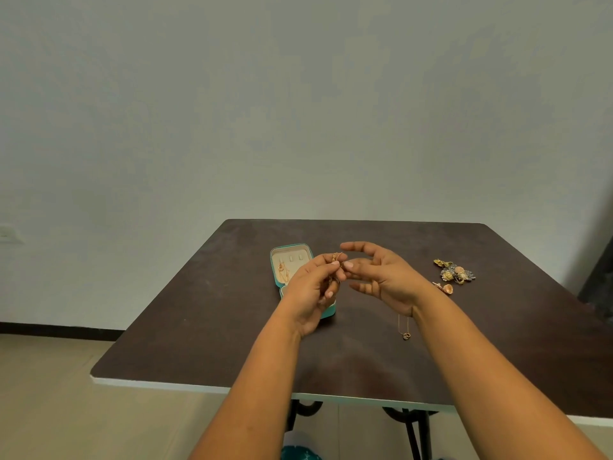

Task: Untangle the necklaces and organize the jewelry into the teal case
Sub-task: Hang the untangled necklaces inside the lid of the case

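Gold necklace (335, 264) | pinched in left hand (310, 293) grip | above teal case (292, 260)

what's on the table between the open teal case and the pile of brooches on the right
In the head view, the right hand hovers between the teal case and brooch pile; nearer, a thin pendant necklace lies on the table.

Single head-worn wide-angle view, no second camera, so no overlap. Looks forward and slightly down from above the near edge of the worktop (199, 327). Both forearms enter from the bottom of the frame. Wall fills the upper half; floor visible at left.
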